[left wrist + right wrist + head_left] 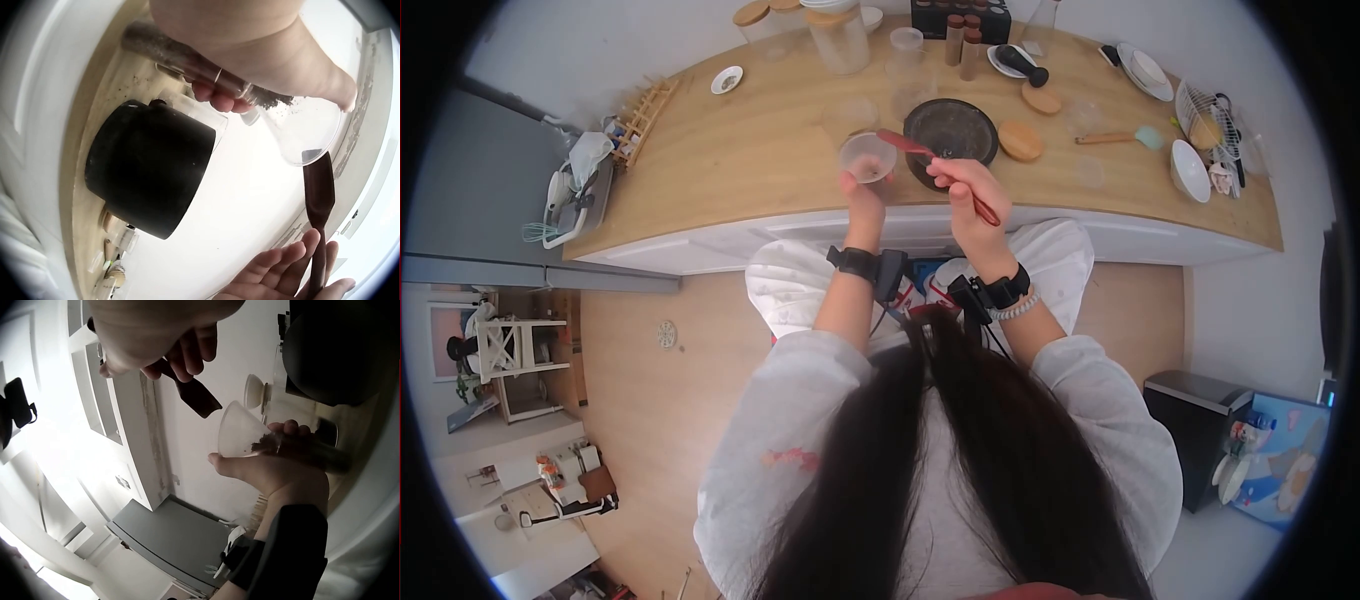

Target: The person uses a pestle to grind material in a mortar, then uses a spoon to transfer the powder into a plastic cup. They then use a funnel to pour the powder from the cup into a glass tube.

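Note:
My left hand [864,200] grips a clear tube [172,53] filled with dark grains, and a translucent funnel [866,152] sits in its mouth. Dark grains [272,99] gather at the funnel's neck, with a few specks on its wall. In my right hand [977,205] is a dark red spatula [905,145], gripped by the handle. Its blade lies right at the funnel's rim in the left wrist view. Just beyond the hands stands a black round mortar [150,165], with dark residue inside in the head view.
Right of the mortar lies a round wooden lid [1021,141]. A black pestle [1022,66] rests on a white plate behind. Capped tubes [970,55] and a lidded jar [840,45] stand at the back. Farther right are a pastry brush [1148,137] and a white bowl [1190,170].

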A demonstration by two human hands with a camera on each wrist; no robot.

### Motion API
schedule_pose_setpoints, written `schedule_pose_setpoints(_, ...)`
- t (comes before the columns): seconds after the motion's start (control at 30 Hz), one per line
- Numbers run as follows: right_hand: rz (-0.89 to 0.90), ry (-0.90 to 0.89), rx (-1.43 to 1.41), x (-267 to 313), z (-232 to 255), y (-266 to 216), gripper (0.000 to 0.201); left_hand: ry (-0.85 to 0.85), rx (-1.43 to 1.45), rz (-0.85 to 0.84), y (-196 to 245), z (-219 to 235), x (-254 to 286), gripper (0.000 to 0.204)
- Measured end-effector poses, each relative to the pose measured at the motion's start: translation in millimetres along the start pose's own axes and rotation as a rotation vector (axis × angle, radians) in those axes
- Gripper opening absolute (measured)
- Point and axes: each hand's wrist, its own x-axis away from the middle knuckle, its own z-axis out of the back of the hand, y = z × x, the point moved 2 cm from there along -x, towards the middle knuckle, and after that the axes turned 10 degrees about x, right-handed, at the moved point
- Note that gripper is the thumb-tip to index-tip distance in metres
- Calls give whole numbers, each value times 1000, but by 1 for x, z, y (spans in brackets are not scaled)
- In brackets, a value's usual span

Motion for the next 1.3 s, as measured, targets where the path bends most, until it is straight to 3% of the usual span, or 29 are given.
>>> schedule_pose_setpoints(0.13,-183,92,-75,-3,13,10,27,164,97,97,11,-7,0,70)
schedule_pose_setpoints(0.27,-264,160,-65,-5,26,24,29,129,157,-101,33,-10,-2,62)
schedule_pose_setpoints(0.33,-307,172,-67,0,27,26,29,139,54,-65,25,1,-2,67)
schedule_pose_setpoints(0.47,-327,193,-41,-3,27,37,27,225,141,-86,29,2,-9,69)
schedule_pose_setpoints(0.6,-368,179,-31,1,26,44,27,235,13,-116,37,7,-8,71)
schedule_pose_setpoints(0.67,-392,166,-17,4,23,56,27,218,-52,-122,36,9,-16,73)
schedule_pose_setpoints(0.77,-408,164,-19,6,24,62,27,204,158,-77,37,19,-26,75)
schedule_pose_setpoints(0.87,-422,168,-19,9,24,66,27,110,36,-46,46,18,-21,76)
schedule_pose_setpoints(0.97,-411,163,6,5,24,71,28,282,53,-1,44,18,-22,75)
schedule_pose_setpoints(1.07,-427,161,7,8,25,72,28,230,184,-1,52,19,-22,74)
schedule_pose_setpoints(1.17,-437,162,-5,9,26,73,27,211,92,-1,49,20,-21,74)
schedule_pose_setpoints(1.3,-433,153,0,8,28,73,27,285,139,42,58,9,-21,76)
